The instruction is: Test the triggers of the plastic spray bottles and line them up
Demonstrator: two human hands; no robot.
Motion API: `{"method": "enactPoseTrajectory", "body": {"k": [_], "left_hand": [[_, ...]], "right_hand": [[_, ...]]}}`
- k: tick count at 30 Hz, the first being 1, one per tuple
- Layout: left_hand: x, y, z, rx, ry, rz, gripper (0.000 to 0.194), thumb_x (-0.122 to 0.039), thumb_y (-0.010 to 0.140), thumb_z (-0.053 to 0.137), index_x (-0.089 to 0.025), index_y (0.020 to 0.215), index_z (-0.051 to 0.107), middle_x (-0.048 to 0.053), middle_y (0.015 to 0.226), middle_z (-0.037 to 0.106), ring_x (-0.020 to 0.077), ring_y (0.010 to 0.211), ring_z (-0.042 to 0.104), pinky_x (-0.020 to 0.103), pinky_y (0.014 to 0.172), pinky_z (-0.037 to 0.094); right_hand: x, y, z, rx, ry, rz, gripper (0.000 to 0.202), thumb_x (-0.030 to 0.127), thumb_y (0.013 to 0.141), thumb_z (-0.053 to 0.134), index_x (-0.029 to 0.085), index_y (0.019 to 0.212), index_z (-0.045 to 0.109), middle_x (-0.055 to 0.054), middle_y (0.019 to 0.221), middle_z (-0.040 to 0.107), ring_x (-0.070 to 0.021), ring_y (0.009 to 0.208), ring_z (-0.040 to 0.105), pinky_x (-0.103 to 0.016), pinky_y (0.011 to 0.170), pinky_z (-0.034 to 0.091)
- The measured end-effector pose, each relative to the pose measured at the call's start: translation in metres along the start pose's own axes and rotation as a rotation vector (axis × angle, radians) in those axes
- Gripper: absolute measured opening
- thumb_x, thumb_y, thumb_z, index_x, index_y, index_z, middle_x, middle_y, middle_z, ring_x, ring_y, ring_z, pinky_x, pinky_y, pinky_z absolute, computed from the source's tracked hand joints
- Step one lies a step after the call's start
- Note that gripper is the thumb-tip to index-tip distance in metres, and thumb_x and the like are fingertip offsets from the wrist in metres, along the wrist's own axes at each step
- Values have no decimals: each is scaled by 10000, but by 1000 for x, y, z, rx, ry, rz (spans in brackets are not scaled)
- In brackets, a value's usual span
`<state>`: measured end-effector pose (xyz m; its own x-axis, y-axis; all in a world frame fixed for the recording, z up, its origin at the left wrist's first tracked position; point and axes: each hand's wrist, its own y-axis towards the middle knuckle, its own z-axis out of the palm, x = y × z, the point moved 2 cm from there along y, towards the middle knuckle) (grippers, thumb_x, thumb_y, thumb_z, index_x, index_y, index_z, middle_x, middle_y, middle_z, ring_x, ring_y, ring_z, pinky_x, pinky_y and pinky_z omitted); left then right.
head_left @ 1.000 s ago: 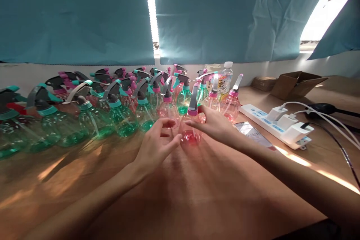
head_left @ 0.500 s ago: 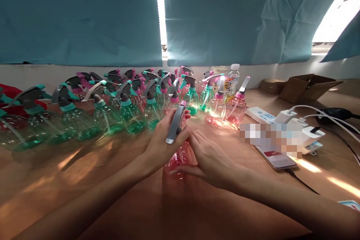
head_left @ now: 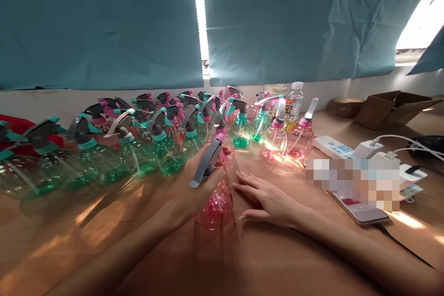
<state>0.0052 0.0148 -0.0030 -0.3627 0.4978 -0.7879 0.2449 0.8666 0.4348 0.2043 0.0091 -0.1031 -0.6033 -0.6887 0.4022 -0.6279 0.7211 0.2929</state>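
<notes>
On a brown table (head_left: 277, 259), one pink spray bottle (head_left: 215, 210) stands, gripped in my left hand (head_left: 190, 196). Behind it, many other spray bottles (head_left: 169, 159), green and pink, stand close together. To my right lie a phone (head_left: 367, 209), a white power strip (head_left: 335, 147) and, farther back, an open cardboard box (head_left: 381, 113).

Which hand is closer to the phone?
Right. The right hand is to the left of the phone; the left hand is farther left, gripping a pink spray bottle near its top.
</notes>
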Motion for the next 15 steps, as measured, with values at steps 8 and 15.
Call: {"method": "enactPoseTrajectory", "body": {"k": [8,15], "left_hand": [[7,6,-3,14,-4,2,173,-183,779,512,-229,923,597,-26,723,542,140,639,539,336,702,531],[9,8,-9,41,-33,-19,245,-168,777,496,-228,986,608,2,796,617,175,736,615,308,630,529]], "right_hand": [[-4,-4,1,78,53,78,758,633,837,577,226,1456,417,-133,1534,323,-328,1433,255,-565,1142,270],[-5,-7,-2,109,61,105,722,603,873,551,235,1471,383,-105,1548,295,-311,1445,222,-560,1154,253]]}}
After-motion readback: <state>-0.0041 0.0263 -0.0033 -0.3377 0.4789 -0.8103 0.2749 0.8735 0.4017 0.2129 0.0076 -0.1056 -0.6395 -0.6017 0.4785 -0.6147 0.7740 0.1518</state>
